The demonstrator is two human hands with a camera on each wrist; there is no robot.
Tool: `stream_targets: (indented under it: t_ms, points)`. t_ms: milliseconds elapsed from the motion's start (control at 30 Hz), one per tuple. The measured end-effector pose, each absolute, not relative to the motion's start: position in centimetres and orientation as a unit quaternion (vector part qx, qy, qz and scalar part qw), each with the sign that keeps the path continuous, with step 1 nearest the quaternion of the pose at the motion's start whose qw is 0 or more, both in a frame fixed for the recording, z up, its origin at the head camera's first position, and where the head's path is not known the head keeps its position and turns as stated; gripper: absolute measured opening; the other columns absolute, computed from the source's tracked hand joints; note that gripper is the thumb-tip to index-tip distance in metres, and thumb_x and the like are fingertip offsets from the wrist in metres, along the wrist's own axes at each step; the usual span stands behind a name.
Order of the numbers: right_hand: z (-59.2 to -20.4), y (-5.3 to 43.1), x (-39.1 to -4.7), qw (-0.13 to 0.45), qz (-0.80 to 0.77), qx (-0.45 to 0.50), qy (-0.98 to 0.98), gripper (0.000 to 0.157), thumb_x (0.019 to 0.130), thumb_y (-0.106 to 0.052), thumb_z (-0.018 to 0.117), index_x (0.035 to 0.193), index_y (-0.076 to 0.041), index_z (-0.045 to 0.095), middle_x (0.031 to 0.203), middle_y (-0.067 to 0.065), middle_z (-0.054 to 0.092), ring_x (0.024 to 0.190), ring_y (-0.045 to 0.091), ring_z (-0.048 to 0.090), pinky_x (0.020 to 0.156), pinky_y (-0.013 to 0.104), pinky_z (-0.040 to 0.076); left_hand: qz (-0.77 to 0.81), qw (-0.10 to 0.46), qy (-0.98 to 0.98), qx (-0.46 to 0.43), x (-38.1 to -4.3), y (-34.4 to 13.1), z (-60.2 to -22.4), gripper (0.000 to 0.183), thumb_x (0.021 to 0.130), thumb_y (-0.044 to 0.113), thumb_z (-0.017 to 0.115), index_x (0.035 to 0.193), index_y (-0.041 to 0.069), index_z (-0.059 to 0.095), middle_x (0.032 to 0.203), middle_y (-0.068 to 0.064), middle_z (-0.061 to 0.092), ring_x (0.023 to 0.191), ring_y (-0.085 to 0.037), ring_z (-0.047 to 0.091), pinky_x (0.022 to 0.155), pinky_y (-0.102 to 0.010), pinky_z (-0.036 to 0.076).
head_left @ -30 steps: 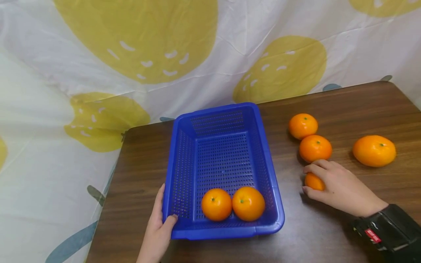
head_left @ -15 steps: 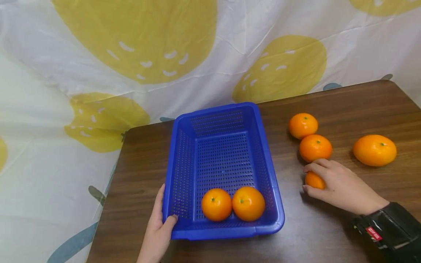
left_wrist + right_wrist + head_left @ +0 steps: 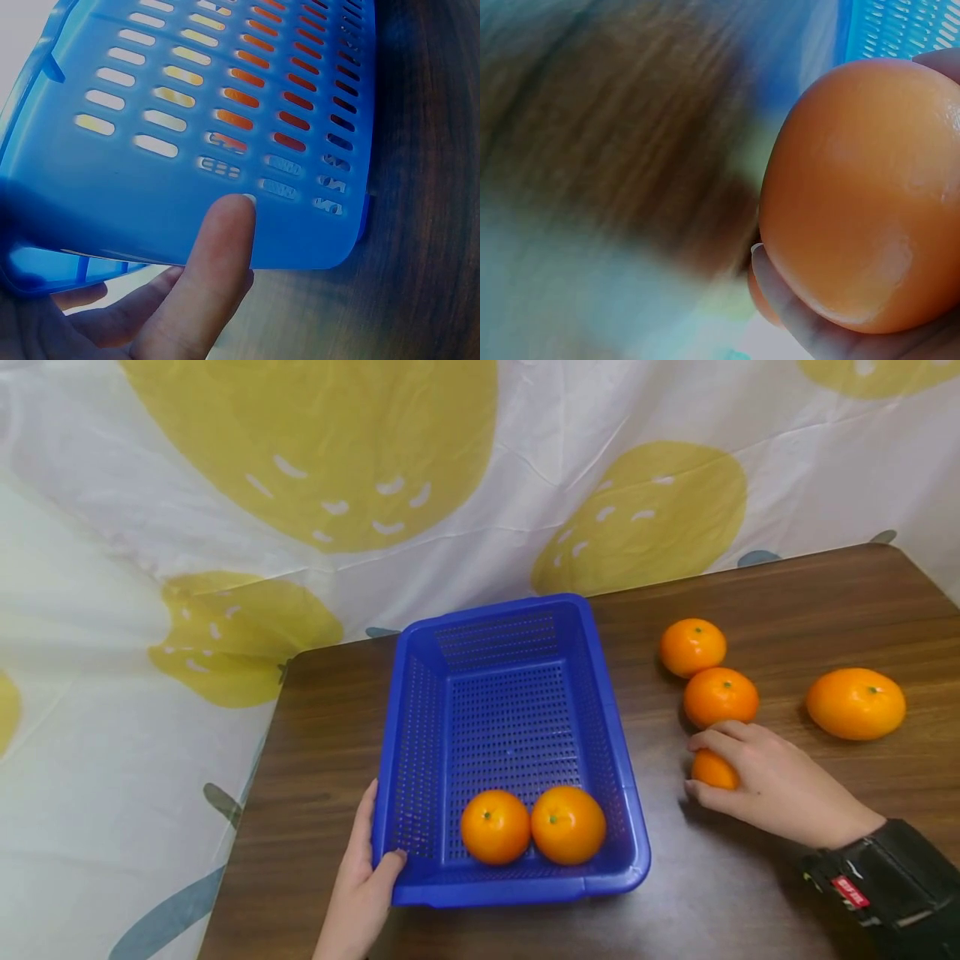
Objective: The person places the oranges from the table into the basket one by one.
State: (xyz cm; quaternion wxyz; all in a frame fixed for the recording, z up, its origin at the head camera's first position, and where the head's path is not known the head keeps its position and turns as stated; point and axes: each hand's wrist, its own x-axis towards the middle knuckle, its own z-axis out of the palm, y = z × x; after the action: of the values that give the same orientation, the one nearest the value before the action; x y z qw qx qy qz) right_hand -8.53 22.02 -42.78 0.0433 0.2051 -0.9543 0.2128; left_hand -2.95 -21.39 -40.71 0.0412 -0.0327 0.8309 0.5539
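Note:
At its near left corner my left hand [image 3: 357, 885] grips the rim of a blue perforated plastic basket [image 3: 517, 890]; in the left wrist view one finger [image 3: 225, 247] lies against the basket's outer wall [image 3: 112, 187]. Two oranges [image 3: 495, 828] lie side by side at the basket's near end. To the right, my right hand [image 3: 780, 785] holds a smaller-looking orange [image 3: 715, 769], partly hidden under the fingers. That orange [image 3: 862, 195] fills much of the right wrist view, with fingers around its edges.
Two touching oranges [image 3: 720, 697] sit just beyond my right hand, and a larger one [image 3: 856, 703] lies farther right. The brown wooden table [image 3: 322, 735] meets a white cloth [image 3: 517, 468] with yellow fruit prints at its back edge.
My right hand has shifted very slightly left with the orange in its fingers. The left hand, the basket and the other oranges stay in place.

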Motion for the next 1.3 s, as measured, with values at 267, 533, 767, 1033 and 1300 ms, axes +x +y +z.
stream_targets:
  t_ms: [267,533,767,1033,1300]
  points:
    - [-42.3,21.5,-8.5,0.042,0.216,0.207,-0.953,0.047,0.078,-0.050,0.063,0.109,-0.015,0.061,0.106,0.003,0.057,0.088,0.020,0.052,0.077,0.046,0.047,0.554,0.040,0.831,-0.036,-2.9,-21.4,-40.7,0.080,0.085,-0.006,0.040,0.146,0.039,0.016,0.151,-0.007,0.026,0.123,-0.023,0.038,0.103,-0.051,0.030]
    - [-41.9,21.2,-8.7,0.060,0.216,0.214,-0.951,0.044,0.076,-0.047,0.066,0.107,-0.016,0.062,0.103,-0.001,0.057,0.086,0.015,0.050,0.075,0.041,0.047,0.547,0.037,0.835,-0.035,-2.9,-21.5,-40.8,0.080,0.085,-0.007,0.041,0.146,0.039,0.015,0.150,-0.006,0.028,0.122,-0.020,0.039,0.103,-0.046,0.032]
    - [-41.0,20.8,-9.1,0.071,0.215,0.228,-0.947,0.044,0.077,-0.047,0.066,0.107,-0.016,0.062,0.103,-0.001,0.056,0.086,0.014,0.049,0.076,0.040,0.048,0.554,0.045,0.830,-0.038,-2.9,-21.6,-40.7,0.079,0.086,-0.006,0.040,0.146,0.038,0.015,0.151,-0.007,0.025,0.125,-0.022,0.036,0.105,-0.051,0.028]
    - [-40.0,19.9,-9.5,0.100,0.203,0.260,-0.939,0.045,0.074,-0.044,0.068,0.109,-0.016,0.062,0.103,0.001,0.055,0.088,0.015,0.048,0.075,0.040,0.049,0.552,0.054,0.831,-0.046,-2.9,-21.5,-40.6,0.077,0.087,-0.004,0.039,0.147,0.037,0.013,0.152,-0.006,0.022,0.127,-0.020,0.034,0.106,-0.050,0.027]
    - [-39.2,19.4,-9.8,0.096,0.205,0.274,-0.935,0.041,0.076,-0.044,0.067,0.107,-0.018,0.062,0.103,0.001,0.056,0.088,0.014,0.049,0.073,0.039,0.050,0.556,0.046,0.829,-0.033,-2.9,-21.5,-40.8,0.078,0.086,-0.005,0.040,0.146,0.038,0.014,0.151,-0.008,0.025,0.125,-0.022,0.036,0.105,-0.051,0.029]
